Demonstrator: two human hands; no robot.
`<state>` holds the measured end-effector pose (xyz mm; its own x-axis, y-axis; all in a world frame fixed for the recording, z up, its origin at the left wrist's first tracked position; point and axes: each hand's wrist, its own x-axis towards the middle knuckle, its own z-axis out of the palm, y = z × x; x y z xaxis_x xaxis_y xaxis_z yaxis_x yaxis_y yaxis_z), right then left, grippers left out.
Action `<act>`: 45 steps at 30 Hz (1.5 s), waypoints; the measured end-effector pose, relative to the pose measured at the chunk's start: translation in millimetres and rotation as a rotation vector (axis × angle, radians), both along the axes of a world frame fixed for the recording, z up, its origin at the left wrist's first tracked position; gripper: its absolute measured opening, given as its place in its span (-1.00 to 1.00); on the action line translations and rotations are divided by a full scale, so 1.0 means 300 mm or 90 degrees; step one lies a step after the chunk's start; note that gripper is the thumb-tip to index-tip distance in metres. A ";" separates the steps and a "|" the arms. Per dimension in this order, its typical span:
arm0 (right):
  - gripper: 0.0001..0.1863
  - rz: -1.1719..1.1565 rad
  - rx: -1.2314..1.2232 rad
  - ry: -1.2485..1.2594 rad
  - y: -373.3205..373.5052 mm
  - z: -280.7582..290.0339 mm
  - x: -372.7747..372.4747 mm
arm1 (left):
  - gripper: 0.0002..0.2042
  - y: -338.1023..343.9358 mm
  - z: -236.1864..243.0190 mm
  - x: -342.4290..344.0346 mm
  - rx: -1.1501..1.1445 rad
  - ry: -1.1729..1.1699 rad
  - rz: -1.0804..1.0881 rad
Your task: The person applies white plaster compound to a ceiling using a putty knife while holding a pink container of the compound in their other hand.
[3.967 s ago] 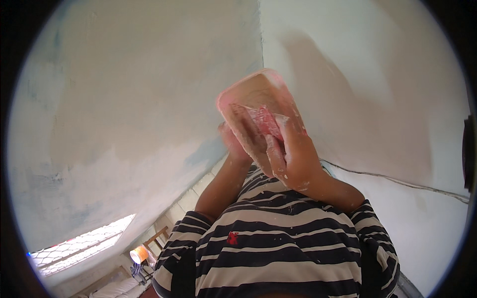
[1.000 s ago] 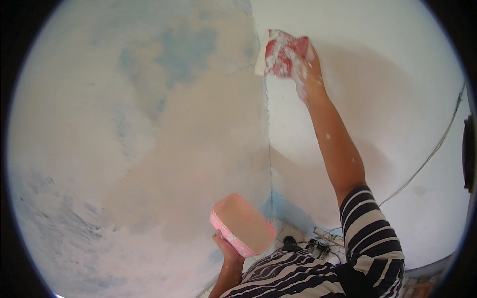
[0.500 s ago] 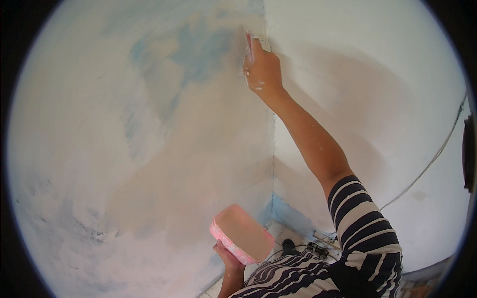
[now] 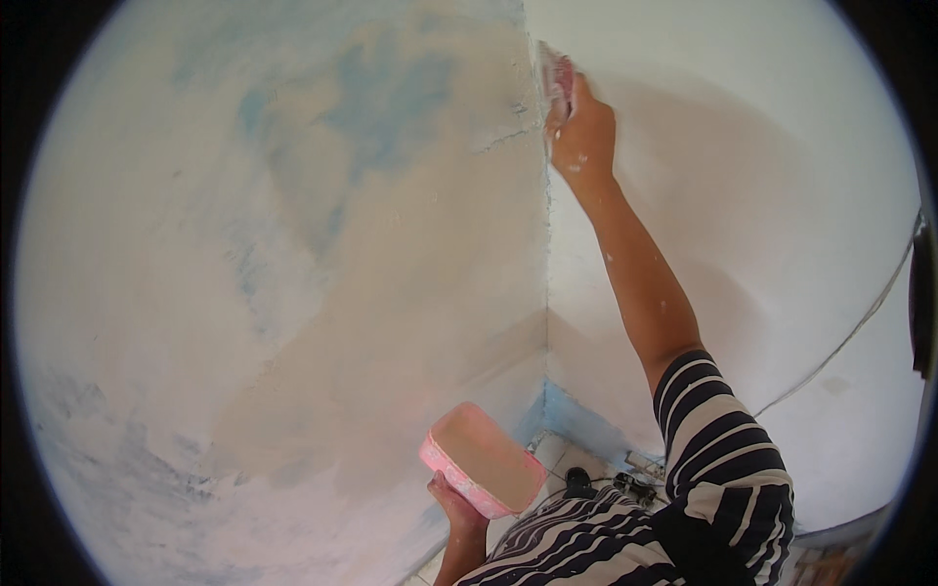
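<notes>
The right hand (image 4: 583,132), gripping a paste-smeared flat red scraper (image 4: 561,82) just above it, has shifted right of the rough wall corner (image 4: 546,254), bringing it to the white wall (image 4: 831,195), while the left hand (image 4: 457,503) grasps a pink rectangular tub (image 4: 451,471).

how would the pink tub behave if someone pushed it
The pink tub is probably fairly stiff, since its rim holds an even, rounded shape. It might tip, as the left hand shows at only one side. Its white-smeared wall may feel slippery.
</notes>
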<state>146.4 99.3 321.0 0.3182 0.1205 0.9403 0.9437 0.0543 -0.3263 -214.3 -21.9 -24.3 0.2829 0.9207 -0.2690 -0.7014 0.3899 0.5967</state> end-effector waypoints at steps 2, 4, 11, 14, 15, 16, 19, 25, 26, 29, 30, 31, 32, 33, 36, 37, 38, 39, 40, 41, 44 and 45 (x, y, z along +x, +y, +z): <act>-0.66 0.034 -0.003 0.058 0.048 -0.019 0.083 | -0.43 0.000 0.011 0.016 0.023 -0.013 -0.053; -0.65 -0.011 -0.048 -0.016 0.102 -0.060 -0.064 | -0.43 0.016 -0.007 -0.008 0.012 0.001 -0.027; -0.46 0.038 -0.015 0.083 0.002 -0.137 -0.034 | -0.44 0.023 -0.022 -0.006 0.098 0.057 -0.001; -0.43 0.019 -0.084 0.151 0.117 -0.158 -0.020 | -0.44 0.020 -0.012 0.004 0.013 0.049 -0.020; -0.41 0.023 -0.150 0.134 0.154 -0.167 -0.087 | -0.44 0.017 -0.013 -0.003 0.013 0.053 -0.012; -0.40 0.014 -0.105 -0.013 0.109 -0.168 -0.238 | -0.44 0.016 -0.015 -0.013 0.022 0.044 -0.001; -0.51 0.028 0.021 -0.174 -0.002 -0.180 -0.314 | -0.44 0.016 -0.028 -0.043 0.042 0.035 0.001; -0.44 0.037 -0.025 0.267 0.019 -0.205 -0.024 | -0.40 -0.006 -0.023 -0.036 0.038 0.107 0.011; -0.42 -0.010 -0.099 0.182 0.101 -0.263 0.011 | -0.40 -0.008 -0.013 -0.017 0.043 0.122 0.012; -0.35 -0.088 -0.024 -0.086 0.078 -0.283 -0.267 | -0.39 -0.009 -0.029 -0.047 0.059 0.091 0.031; -0.34 0.010 0.062 -0.103 0.029 -0.280 -0.301 | -0.39 -0.008 -0.036 -0.048 0.061 0.094 0.030; -0.32 0.108 0.148 -0.119 0.008 -0.281 -0.319 | -0.39 -0.009 -0.041 -0.051 0.067 0.069 0.017; -0.33 0.038 0.128 -0.116 0.000 -0.308 -0.281 | -0.40 -0.010 -0.044 -0.060 0.072 0.043 0.005; -0.38 0.026 0.144 -0.045 -0.014 -0.311 -0.215 | -0.40 -0.011 -0.035 -0.055 0.075 0.043 -0.001; -0.43 -0.006 0.108 0.136 0.037 -0.293 -0.063 | -0.39 -0.025 -0.030 -0.028 0.084 0.064 0.014; -0.45 -0.094 -0.021 0.108 0.077 -0.300 -0.052 | -0.39 -0.015 -0.045 -0.025 0.073 0.066 0.001; -0.47 -0.184 -0.150 0.081 0.112 -0.312 -0.042 | -0.39 -0.012 -0.059 -0.014 0.062 0.069 -0.013; -0.47 -0.150 -0.115 0.027 0.132 -0.313 -0.162 | -0.39 -0.009 -0.055 -0.020 0.061 0.068 -0.005; -0.46 -0.114 -0.079 -0.025 0.114 -0.313 -0.292 | -0.40 -0.008 -0.043 -0.032 0.050 0.050 0.018; -0.46 -0.110 -0.081 -0.026 0.071 -0.306 -0.325 | -0.41 -0.014 -0.037 -0.033 0.036 0.029 0.036; -0.40 0.071 0.048 -0.072 -0.025 -0.332 -0.282 | -0.43 0.000 -0.063 -0.047 0.035 0.041 0.028; -0.42 0.034 0.030 0.013 -0.024 -0.341 -0.200 | -0.43 0.009 -0.069 -0.046 0.037 0.043 0.020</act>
